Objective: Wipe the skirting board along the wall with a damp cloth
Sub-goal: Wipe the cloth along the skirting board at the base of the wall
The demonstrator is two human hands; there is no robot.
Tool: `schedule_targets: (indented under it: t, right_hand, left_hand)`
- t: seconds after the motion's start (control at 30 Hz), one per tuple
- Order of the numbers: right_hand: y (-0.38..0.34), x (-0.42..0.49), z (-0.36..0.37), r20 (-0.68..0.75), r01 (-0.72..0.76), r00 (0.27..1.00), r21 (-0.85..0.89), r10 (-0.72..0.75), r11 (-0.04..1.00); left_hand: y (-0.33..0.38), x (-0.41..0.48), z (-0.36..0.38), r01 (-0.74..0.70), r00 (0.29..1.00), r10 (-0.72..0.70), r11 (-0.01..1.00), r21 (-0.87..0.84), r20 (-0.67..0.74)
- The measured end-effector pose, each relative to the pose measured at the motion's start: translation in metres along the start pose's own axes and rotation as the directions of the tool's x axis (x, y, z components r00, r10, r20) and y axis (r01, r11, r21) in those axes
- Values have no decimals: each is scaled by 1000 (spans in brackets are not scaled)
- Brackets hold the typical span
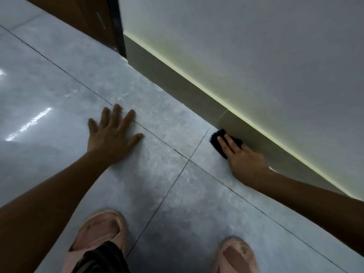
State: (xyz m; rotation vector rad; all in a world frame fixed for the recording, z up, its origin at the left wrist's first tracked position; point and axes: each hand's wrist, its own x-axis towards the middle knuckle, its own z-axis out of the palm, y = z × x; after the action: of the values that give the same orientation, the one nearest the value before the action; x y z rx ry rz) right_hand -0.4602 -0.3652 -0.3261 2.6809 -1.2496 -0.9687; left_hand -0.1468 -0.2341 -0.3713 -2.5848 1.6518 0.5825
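A grey skirting board (189,89) runs diagonally along the foot of the pale wall, with a yellowish strip along its top edge. My right hand (242,154) presses a black cloth (217,140) flat against the lower part of the board, where it meets the floor. The fingers lie stretched over the cloth and cover most of it. My left hand (113,133) rests palm down on the floor tiles, fingers spread, holding nothing, well to the left of the cloth.
Glossy grey floor tiles (69,91) with dark grout lines fill the left and middle. A brown door with a dark frame (116,26) ends the skirting board at the top. Two pink slippers (98,235) show at the bottom edge.
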Motion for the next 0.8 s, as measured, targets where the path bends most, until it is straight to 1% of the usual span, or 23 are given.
schedule_targets:
  t: [0.07,0.13,0.23,0.33,0.43,0.53,0.63,0.73,0.8]
  right_hand:
    - [-16,17,-20,-13,48,999,-44,-48,998]
    - [-40,47,-46,-64,108,992,-58,-112,992]
    - [-93,101,-84,-102,120,988,38,-115,992]
    - [-128,125,-106,-110,89,991,128,-75,988]
    - [-115,114,-96,-122,103,989,179,-81,979]
    - [-79,85,-68,-95,91,992,139,-79,986]
    - [-57,61,-52,-43,46,998,92,-42,995]
    - [-69,68,-61,-25,36,999,85,-34,996]
    - [-87,86,-77,-55,67,997,105,-61,992]
  left_hand:
    - [-3,1,-2,-11,1000,11,1000,4,16]
    - [-3,2,-2,-10,1000,9,1000,20,24]
    - [-6,3,-3,-11,999,9,999,37,33]
    - [-12,5,-3,-14,999,11,997,81,35]
    - [-18,6,-4,15,1000,-16,995,102,16]
    - [-33,9,-7,114,993,-113,993,34,-18]
    - [-45,9,-7,121,993,-121,992,19,-6]
    - [-45,8,-6,108,994,-107,994,32,-18]
    - [-45,7,-5,109,994,-108,993,36,-31]
